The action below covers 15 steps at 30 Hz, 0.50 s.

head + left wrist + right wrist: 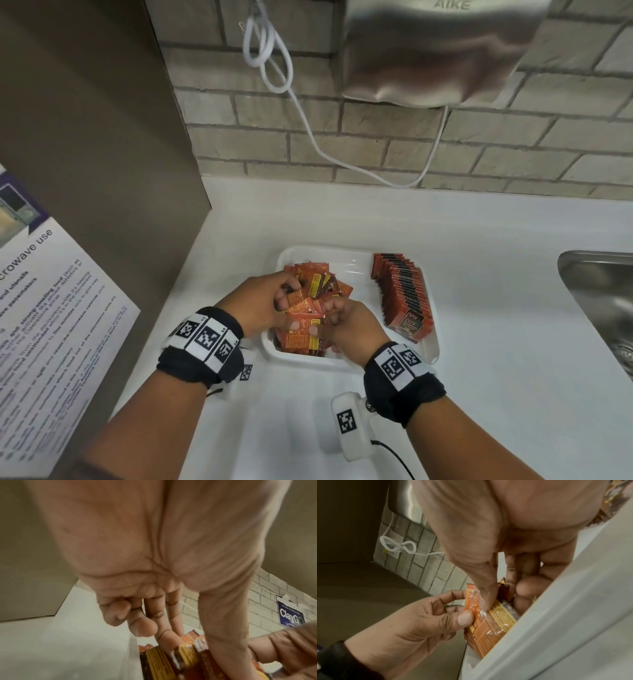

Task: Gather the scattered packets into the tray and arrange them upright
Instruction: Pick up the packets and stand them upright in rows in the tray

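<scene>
right hand [346,325]: thumb and fingers pinch an orange packet [489,620] at the white tray's [301,356] near edge | left hand [263,306]: thumb and fingers grasp the same packet | loose packets [318,284]: heaped in tray's left half | upright row [402,294]: stands along right side | tray: on white counter [479,260] beside sink [599,284]

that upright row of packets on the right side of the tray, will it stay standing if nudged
Probably not: the upright row already leans, thin packets resting on one another, so a nudge may fan them over. The tray rim on its right likely limits sliding.
</scene>
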Motion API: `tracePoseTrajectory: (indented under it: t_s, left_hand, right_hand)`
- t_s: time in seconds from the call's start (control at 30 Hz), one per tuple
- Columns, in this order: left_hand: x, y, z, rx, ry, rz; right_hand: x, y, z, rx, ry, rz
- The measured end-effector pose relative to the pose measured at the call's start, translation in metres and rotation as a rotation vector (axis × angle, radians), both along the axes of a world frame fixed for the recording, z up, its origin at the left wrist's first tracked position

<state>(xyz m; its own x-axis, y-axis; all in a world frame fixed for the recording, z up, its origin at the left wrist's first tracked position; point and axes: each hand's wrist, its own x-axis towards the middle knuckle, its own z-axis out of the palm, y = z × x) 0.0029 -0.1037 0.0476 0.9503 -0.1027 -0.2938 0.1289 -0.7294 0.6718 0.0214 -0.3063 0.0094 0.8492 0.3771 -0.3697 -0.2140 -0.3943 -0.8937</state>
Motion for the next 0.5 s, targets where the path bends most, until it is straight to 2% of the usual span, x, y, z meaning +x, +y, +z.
tracePoseTrajectory:
  t_s: [0.2, 0.37, 0.5]
  left_hand:
    - [-0.005, -0.001, 0.005, 0.03, 0.031, 0.055]
    - [-0.004, 0.0, 0.009, 0.13, -0.011, 0.071]
    - [-0.005, 0.002, 0.008, 0.127, -0.05, 0.068]
  right_hand:
    - [-0.002, -0.005, -0.003, 0.052, 0.073, -0.052]
    - [-0.002, -0.009, -0.006, 0.066, 0.082, -0.051]
    - [-0.005, -0.013, -0.004, 0.083, 0.082, -0.048]
